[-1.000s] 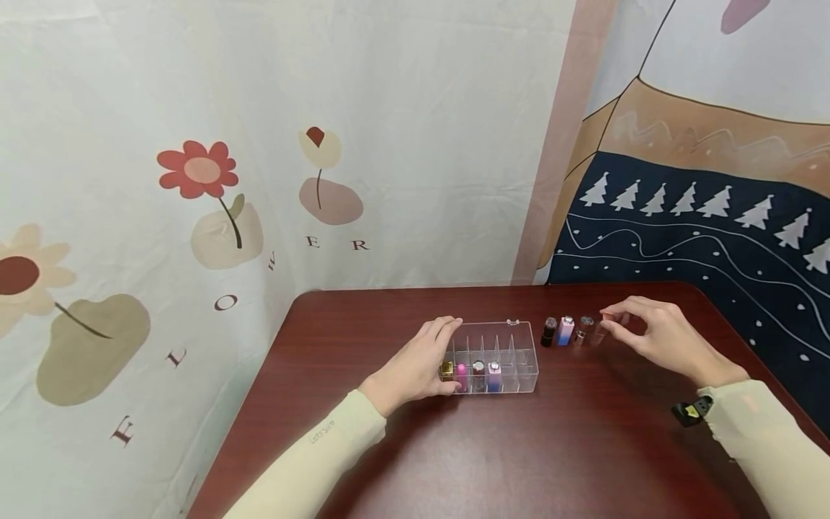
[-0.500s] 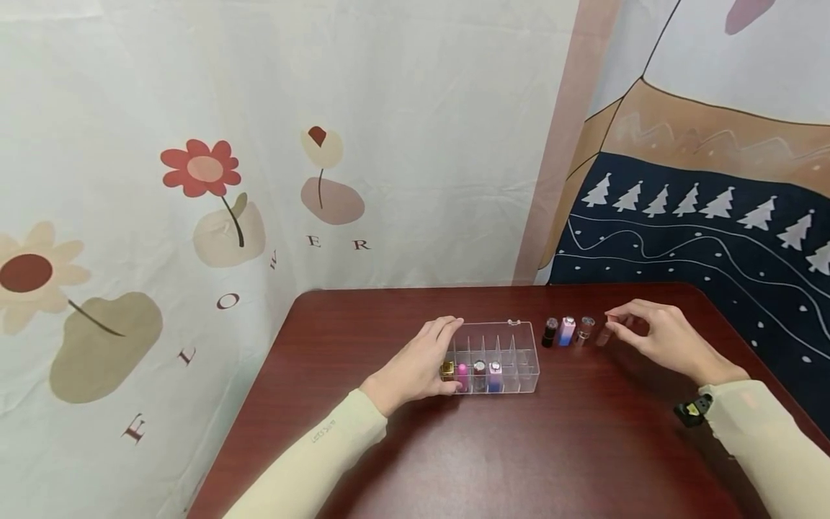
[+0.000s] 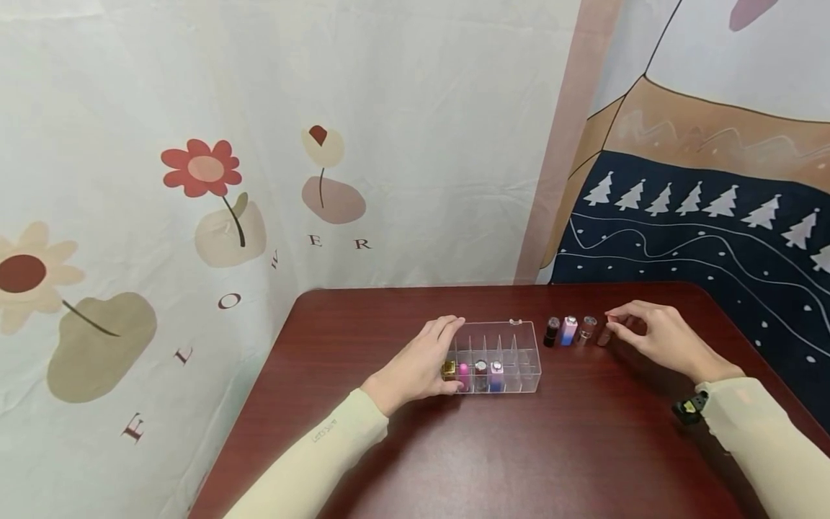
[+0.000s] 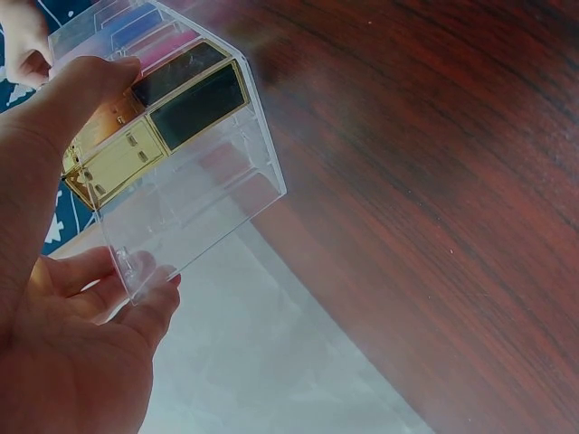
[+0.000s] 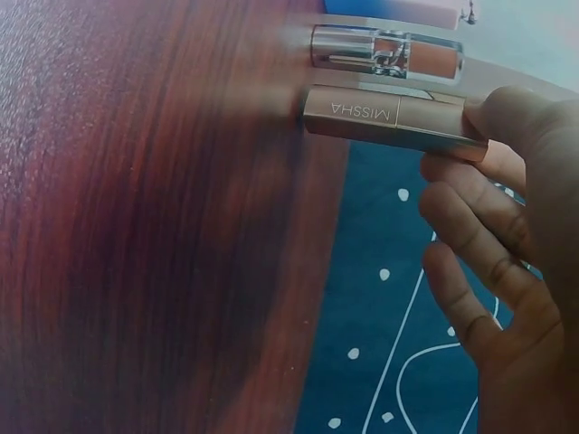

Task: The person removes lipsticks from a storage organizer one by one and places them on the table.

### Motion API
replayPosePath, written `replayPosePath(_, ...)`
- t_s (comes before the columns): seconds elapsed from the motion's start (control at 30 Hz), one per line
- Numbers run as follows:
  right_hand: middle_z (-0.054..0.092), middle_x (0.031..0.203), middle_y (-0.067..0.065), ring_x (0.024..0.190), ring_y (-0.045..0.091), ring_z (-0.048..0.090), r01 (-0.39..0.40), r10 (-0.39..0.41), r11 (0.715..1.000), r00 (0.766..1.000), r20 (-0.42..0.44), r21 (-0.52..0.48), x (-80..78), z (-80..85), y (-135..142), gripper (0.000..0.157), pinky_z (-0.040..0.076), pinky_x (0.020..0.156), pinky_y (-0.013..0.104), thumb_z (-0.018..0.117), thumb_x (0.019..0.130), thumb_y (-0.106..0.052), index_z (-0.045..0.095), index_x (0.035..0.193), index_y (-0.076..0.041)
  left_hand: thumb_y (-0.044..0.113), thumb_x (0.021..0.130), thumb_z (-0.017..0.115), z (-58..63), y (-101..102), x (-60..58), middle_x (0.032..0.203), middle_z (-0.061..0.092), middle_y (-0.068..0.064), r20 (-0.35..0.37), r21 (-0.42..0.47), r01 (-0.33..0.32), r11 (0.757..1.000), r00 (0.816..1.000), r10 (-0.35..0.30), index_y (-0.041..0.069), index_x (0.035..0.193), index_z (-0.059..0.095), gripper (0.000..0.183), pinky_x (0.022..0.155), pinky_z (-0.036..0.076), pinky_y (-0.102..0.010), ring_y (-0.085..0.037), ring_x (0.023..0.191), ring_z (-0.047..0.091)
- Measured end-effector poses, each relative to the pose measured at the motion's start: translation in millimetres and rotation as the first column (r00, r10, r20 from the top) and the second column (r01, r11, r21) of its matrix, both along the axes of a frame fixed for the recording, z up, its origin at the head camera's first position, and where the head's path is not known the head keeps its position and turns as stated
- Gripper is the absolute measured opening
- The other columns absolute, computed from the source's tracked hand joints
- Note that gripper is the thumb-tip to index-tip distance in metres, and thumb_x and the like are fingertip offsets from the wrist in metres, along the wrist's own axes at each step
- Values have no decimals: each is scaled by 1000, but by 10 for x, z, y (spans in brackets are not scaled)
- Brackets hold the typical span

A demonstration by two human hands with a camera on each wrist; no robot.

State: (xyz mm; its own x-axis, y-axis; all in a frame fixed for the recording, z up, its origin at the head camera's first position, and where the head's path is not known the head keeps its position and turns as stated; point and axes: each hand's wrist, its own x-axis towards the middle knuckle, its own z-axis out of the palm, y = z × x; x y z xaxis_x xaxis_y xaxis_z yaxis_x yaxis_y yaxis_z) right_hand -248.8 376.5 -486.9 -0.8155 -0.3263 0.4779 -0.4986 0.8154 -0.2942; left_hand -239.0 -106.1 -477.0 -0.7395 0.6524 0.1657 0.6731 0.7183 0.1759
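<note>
A clear compartment organizer (image 3: 527,376) stands on the table, its left end gripped by my left hand (image 3: 415,364). In the left wrist view the thumb lies across its front and the fingertips touch its back. Inside its front row are a gold-and-black lipstick (image 4: 199,104), a pink tube (image 3: 463,375), a dark tube (image 3: 480,375) and a lilac-blue tube (image 3: 496,376). To the right, my right hand (image 3: 668,342) pinches the top end of a rose-gold lipstick (image 5: 362,117) marked MISSHA between thumb and fingers; its other fingers are spread loosely.
Left of the rose-gold lipstick stand a clear-and-silver lip tube (image 5: 389,52), a pink-blue tube (image 3: 568,331) and a black tube (image 3: 551,332), in a row beside the organizer. The dark red table (image 3: 493,454) meets hanging printed cloths (image 3: 421,144) at its back and sides.
My right hand and the rose-gold lipstick have shifted slightly right, widening the gap to the clear-and-silver tube. The left hand keeps its hold on the organizer, which looks unmoved.
</note>
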Motion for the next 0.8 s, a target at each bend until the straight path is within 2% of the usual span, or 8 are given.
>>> replayPosePath(0.5,88,112,3,88,4,68,13,-13,1000,1000,19,7,-50,-25,-9,24,54,80,6,95,97,-12,89,120,-12,45,86,105,22,9,13,179,48,-19,-1,-13,-6,1000,1000,6,0,177,37,123,141,45,-42,-36,165,51)
replayPosePath(0.8,88,119,6,92,12,70,31,-32,999,998,55,11,-34,-13,-11,30,64,78,24,94,99,-15,87,128,-12,45,86,106,17,11,9,179,48,-19,2,-11,-4,1000,1000,4,0,177,37,123,142,44,-42,-36,165,51)
